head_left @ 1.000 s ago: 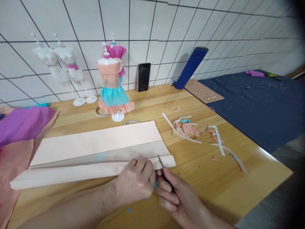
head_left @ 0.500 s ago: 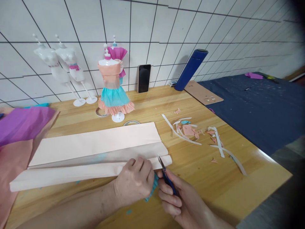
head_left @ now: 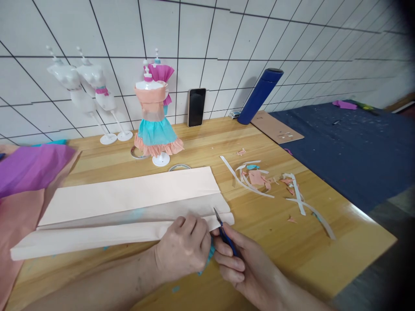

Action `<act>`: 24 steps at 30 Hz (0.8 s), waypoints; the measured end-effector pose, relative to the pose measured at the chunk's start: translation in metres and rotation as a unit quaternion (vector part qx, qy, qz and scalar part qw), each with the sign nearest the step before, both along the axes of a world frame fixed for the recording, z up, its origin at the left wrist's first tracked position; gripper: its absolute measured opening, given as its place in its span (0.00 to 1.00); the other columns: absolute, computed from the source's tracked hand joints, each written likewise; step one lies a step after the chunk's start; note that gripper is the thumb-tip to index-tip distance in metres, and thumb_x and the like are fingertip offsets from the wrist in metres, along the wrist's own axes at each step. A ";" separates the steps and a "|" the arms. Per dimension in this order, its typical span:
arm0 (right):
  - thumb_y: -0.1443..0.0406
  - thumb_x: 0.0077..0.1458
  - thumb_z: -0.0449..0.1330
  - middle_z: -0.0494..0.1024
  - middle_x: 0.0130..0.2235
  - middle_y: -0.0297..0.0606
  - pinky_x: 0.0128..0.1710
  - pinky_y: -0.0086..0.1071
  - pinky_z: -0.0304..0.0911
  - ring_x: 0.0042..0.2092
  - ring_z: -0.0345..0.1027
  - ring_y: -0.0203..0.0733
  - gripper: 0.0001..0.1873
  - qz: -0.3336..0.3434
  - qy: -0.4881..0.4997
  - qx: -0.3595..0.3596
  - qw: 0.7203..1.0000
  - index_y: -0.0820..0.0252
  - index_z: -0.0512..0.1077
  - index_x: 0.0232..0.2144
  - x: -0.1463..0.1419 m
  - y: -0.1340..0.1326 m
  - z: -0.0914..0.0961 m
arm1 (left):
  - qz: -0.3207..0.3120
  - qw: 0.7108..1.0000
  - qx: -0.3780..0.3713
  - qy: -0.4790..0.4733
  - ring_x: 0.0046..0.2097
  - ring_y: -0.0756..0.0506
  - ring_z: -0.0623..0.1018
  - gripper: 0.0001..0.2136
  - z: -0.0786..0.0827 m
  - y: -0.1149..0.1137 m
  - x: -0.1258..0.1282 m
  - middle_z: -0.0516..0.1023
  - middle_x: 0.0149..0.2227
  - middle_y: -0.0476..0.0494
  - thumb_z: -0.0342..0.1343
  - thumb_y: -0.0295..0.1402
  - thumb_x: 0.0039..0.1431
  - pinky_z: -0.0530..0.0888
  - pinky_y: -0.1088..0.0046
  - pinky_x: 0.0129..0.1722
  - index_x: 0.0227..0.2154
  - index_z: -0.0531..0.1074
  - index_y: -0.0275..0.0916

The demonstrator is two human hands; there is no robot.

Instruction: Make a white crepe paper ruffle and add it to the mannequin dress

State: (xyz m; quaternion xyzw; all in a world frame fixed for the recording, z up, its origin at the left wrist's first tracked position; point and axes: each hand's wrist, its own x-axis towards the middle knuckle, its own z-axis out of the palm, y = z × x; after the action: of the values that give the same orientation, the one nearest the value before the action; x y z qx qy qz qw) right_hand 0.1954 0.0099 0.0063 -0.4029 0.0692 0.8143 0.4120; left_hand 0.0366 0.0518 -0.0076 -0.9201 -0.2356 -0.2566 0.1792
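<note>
My left hand [head_left: 186, 244] is closed on the near folded edge of a long pale pink sheet of paper or thin cloth [head_left: 136, 194]. The sheet lies flat on the table, its near side rolled over into a fold. A pleated turquoise piece [head_left: 209, 261] pokes out beneath that hand; what holds it is hidden. In my right hand [head_left: 238, 263] is a small pair of blue-handled scissors [head_left: 227, 239]. Their blades point up and away from me across the right end of the fold. The fingertips of both hands nearly meet there.
White mini dress forms [head_left: 105, 103] stand by the tiled wall, one wearing a peach and turquoise dress [head_left: 157, 125]. A phone [head_left: 196, 107] and a blue bottle [head_left: 261, 95] lean there too. Paper scraps [head_left: 256, 177] lie right; purple cloth [head_left: 35, 166] lies left.
The scissors have shifted slightly left and up over the sheet's folded end, with my right hand following. My left hand stays in place on the fold.
</note>
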 end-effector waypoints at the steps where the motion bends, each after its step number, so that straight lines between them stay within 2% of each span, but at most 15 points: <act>1: 0.61 0.31 0.74 0.63 0.15 0.24 0.10 0.17 0.39 0.13 0.44 0.19 0.20 0.002 0.000 0.000 1.000 0.65 0.70 0.22 0.000 0.000 -0.001 | -0.002 1.000 0.000 -0.003 0.26 0.45 0.69 0.07 0.000 0.000 0.000 0.70 0.26 0.42 0.43 0.23 0.58 0.60 0.70 0.22 0.31 0.67 0.31; 8: 0.59 0.37 0.72 0.60 0.16 0.23 0.11 0.17 0.41 0.14 0.41 0.19 0.22 0.030 0.012 0.022 0.999 0.65 0.63 0.15 0.001 0.005 -0.007 | -0.005 1.000 0.003 -0.012 0.27 0.45 0.69 0.08 0.001 0.001 -0.001 0.71 0.26 0.41 0.44 0.23 0.58 0.60 0.69 0.22 0.33 0.68 0.30; 24: 0.57 0.31 0.73 0.60 0.14 0.23 0.11 0.17 0.40 0.14 0.40 0.19 0.25 0.020 -0.030 0.038 0.999 0.65 0.62 0.14 -0.003 0.007 -0.006 | -0.013 1.000 0.012 -0.021 0.25 0.46 0.68 0.09 0.004 0.001 -0.001 0.69 0.25 0.43 0.42 0.23 0.58 0.60 0.70 0.22 0.33 0.68 0.30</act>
State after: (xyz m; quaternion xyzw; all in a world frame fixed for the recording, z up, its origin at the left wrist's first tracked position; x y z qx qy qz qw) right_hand 0.1926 0.0174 0.0005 -0.4127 0.0177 0.8120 0.4123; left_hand 0.0359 0.0525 -0.0035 -0.9154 -0.2246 -0.2804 0.1816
